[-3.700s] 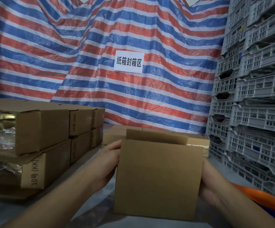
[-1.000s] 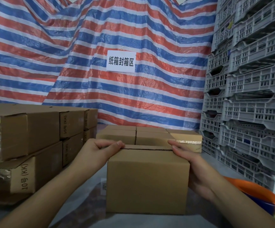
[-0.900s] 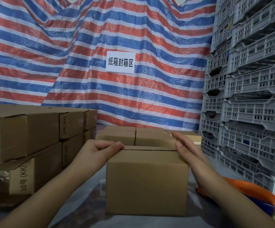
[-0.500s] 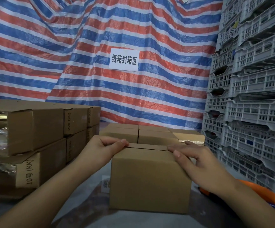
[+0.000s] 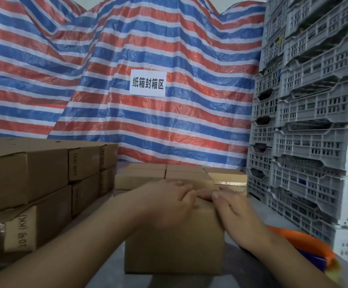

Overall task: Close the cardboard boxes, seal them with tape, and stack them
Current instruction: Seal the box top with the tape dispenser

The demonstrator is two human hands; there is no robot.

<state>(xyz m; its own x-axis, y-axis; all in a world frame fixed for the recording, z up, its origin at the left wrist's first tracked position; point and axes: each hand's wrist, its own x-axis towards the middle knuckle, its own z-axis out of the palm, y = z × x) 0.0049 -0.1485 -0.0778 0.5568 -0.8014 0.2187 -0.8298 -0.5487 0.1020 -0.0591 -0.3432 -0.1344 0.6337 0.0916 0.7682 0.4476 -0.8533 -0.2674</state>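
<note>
Head view, biggest first: striped tarp (image 5: pixel 169 59) fills the back with a white sign (image 5: pixel 147 83) pinned on it; grey crates (image 5: pixel 314 121) stacked up the right side. Printed boxes (image 5: pixel 31 177) stacked two high along the table's (image 5: pixel 273 206) left edge; a row of closed boxes (image 5: pixel 164 175) toward the back edge, the rightmost one showing a shiny tape strip. Orange-and-blue object (image 5: pixel 306 244) at the near right edge, partly behind the right forearm; looks like it could be the tape dispenser, can't confirm. Working box (image 5: pixel 175 246) sits near the front edge, centre, long axis left-right. Left hand (image 5: pixel 169 196) and right hand (image 5: pixel 229 202) both lie on its top, fingers fairly straight, fingertips touching mid-top, pressing the flaps down, gripping nothing. Flaps read as closed, no tape visible on it, so sealing is likely next. Seam is hidden under the hands. Right hand is nearer the orange object; left could keep the flaps down. Open table either side of the box; room behind is tight against the closed row.
</note>
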